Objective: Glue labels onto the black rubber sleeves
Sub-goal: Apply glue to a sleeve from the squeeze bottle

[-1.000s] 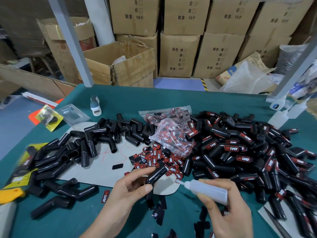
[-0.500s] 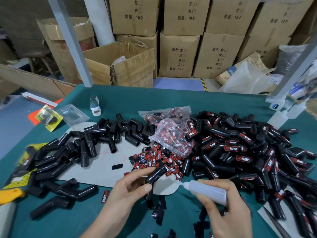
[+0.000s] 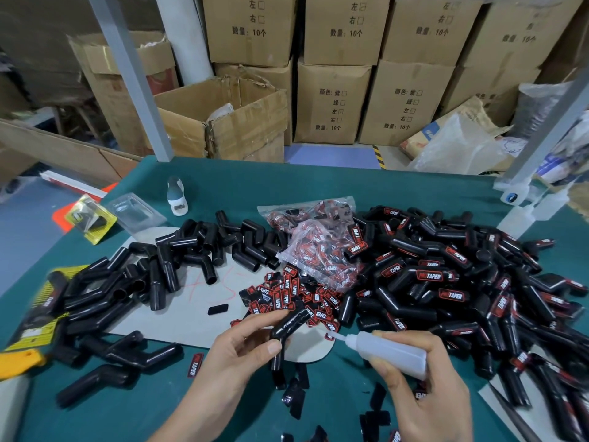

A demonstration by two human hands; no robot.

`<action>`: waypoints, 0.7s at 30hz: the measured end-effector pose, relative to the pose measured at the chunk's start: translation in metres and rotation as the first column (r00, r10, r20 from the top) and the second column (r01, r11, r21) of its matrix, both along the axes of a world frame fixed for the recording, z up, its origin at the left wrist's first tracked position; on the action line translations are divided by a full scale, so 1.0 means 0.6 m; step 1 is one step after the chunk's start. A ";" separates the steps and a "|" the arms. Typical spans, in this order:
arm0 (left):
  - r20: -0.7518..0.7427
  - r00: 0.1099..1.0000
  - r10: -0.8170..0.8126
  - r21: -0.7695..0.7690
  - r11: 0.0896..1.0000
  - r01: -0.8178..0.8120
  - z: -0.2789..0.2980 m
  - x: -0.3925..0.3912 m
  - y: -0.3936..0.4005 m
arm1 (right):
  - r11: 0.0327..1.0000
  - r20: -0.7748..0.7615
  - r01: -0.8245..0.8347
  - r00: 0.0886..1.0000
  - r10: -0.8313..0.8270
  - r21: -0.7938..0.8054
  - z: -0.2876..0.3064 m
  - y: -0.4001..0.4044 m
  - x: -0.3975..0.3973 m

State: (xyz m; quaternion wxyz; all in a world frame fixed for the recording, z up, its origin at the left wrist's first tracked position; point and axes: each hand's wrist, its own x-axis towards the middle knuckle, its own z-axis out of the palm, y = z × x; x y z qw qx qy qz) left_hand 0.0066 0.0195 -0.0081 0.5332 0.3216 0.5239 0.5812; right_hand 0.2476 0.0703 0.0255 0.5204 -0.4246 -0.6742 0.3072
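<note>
Both hands work low over the green table (image 3: 318, 186) — beside the big heap of labelled sleeves (image 3: 462, 282) on the right and the plain sleeves (image 3: 143, 275) on the left. Left hand (image 3: 237, 352) pinches one bent black sleeve (image 3: 288, 323) between thumb and fingers; right hand (image 3: 424, 384) grips a glue bottle (image 3: 387, 347) — nozzle aimed at that sleeve, near the loose labels (image 3: 296, 291).

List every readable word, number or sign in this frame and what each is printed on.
"TAPER": red-and-black labels loose on the table, and on finished sleeves in the right-hand pile.
"数量: 10个": cardboard boxes behind the table.
"左", "右", each with a tick box: same boxes.
"颜色: 紫", "绿": the lower boxes.
Red scrawl on the grey mat: unreadable.
Yellow card at left: blurred.
</note>
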 end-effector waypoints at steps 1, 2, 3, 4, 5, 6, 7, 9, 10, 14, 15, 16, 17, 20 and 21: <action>0.003 1.000 0.000 0.000 1.000 0.000 0.000 0.000 0.000 | 1.000 0.002 0.000 1.000 0.000 0.001 0.000 0.000 -0.001; 0.008 1.000 0.000 0.001 1.000 0.000 0.000 0.000 0.000 | 1.000 0.005 0.005 1.000 -0.005 0.002 -0.002 0.000 0.000; 0.013 1.000 -0.001 0.001 1.000 0.001 0.000 -0.001 0.000 | 1.000 0.009 0.012 1.000 -0.012 0.003 -0.003 0.001 0.002; 0.017 1.000 -0.003 0.000 1.000 0.003 0.001 -0.001 0.000 | 1.000 0.011 0.018 1.000 -0.018 0.002 -0.005 0.001 0.004; 0.020 1.000 -0.006 0.001 1.000 0.006 0.001 -0.001 0.000 | 1.000 0.012 0.022 1.000 -0.022 0.001 -0.005 0.002 0.006; 0.019 1.000 -0.008 0.003 1.000 0.008 0.001 -0.001 0.000 | 1.000 0.011 0.020 1.000 -0.020 0.003 -0.005 0.001 0.006; 0.018 1.000 -0.010 0.005 1.000 0.010 0.001 0.000 0.000 | 1.000 0.010 0.015 1.000 -0.015 0.007 -0.005 0.001 0.005; 0.023 1.000 -0.007 0.011 1.000 0.007 0.001 0.000 0.001 | 1.000 0.007 0.002 1.000 -0.002 0.004 -0.004 0.000 0.001; 0.030 1.000 -0.002 0.015 1.000 0.002 0.000 0.000 0.001 | 1.000 0.005 -0.004 1.000 0.004 0.001 -0.004 0.000 0.001; 0.052 0.999 -0.001 0.023 1.000 0.000 0.001 0.003 0.001 | 1.000 0.012 0.005 1.000 -0.005 -0.010 -0.004 0.002 0.004; 0.053 0.999 -0.001 0.025 1.000 0.000 0.002 0.003 0.001 | 1.000 0.015 0.012 1.000 -0.011 -0.012 -0.004 0.002 0.005; 0.053 0.999 -0.001 0.026 1.000 -0.001 0.002 0.002 0.001 | 1.000 0.018 0.016 1.000 -0.016 -0.013 -0.004 0.002 0.005; 0.054 0.999 0.000 0.027 1.000 -0.001 0.001 0.002 0.001 | 1.000 0.022 0.019 1.000 -0.019 -0.012 -0.005 0.002 0.005; 0.051 0.999 -0.003 0.029 1.000 0.002 0.002 0.002 0.000 | 1.000 0.034 0.026 0.999 -0.026 -0.002 -0.011 0.002 0.008; 0.050 0.999 -0.006 0.027 1.000 0.005 0.002 0.002 0.000 | 1.000 0.034 0.029 0.999 -0.029 -0.001 -0.012 0.002 0.009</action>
